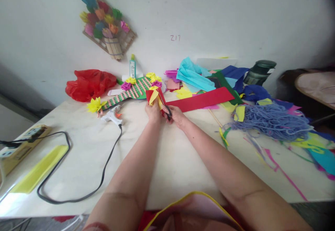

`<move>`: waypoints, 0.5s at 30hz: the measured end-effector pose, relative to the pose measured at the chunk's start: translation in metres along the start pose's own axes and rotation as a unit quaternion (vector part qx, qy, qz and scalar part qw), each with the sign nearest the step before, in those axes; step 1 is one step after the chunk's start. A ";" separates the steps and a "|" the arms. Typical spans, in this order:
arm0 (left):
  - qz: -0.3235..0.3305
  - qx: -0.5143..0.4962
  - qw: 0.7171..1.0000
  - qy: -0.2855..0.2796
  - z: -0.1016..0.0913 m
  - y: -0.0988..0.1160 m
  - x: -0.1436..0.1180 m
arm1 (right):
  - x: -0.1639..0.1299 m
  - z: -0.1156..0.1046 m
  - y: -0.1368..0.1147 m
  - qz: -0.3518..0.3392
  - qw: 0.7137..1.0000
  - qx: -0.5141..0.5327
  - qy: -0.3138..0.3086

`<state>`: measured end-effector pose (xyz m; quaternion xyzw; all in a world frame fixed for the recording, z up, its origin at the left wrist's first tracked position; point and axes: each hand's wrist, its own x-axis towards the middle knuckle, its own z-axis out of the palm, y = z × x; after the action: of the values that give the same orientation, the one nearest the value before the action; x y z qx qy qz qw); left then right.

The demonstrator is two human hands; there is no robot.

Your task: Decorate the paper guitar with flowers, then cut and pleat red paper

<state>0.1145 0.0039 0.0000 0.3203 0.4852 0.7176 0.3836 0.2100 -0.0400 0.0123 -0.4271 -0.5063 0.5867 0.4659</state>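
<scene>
Over the middle of the table, my left hand (153, 112) pinches a folded yellow paper piece (153, 97) together with the end of a red paper strip (206, 99). The strip stretches away to the right behind my other hand. My right hand (177, 116) is closed around the dark handles of a pair of scissors (169, 112). Their blades point up and left beside the yellow and red paper; whether they touch it I cannot tell. Just behind my left hand lies a green guitar-shaped craft (125, 95) with pink strips and yellow and magenta paper flowers.
A white glue gun (112, 116) lies to the left, its black cord looping toward a power strip (26, 143). Blue yarn (272, 121) and paper scraps cover the right side. Cyan crepe paper (193, 74), a red plastic bag (89, 84) and a bottle (132, 67) stand along the wall.
</scene>
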 end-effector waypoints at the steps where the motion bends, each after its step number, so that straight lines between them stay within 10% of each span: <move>1: 0.001 0.001 1.000 -0.002 0.000 0.000 0.000 | 0.000 0.000 0.000 -0.002 1.000 0.000 0.001; 15: -0.013 -0.012 1.000 0.015 0.002 0.006 -0.003 | -0.001 0.001 0.002 -0.018 1.000 0.008 0.012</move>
<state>0.1162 0.0006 0.0056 0.2984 0.4868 0.7229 0.3892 0.2091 -0.0415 0.0105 -0.4213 -0.5038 0.5771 0.4854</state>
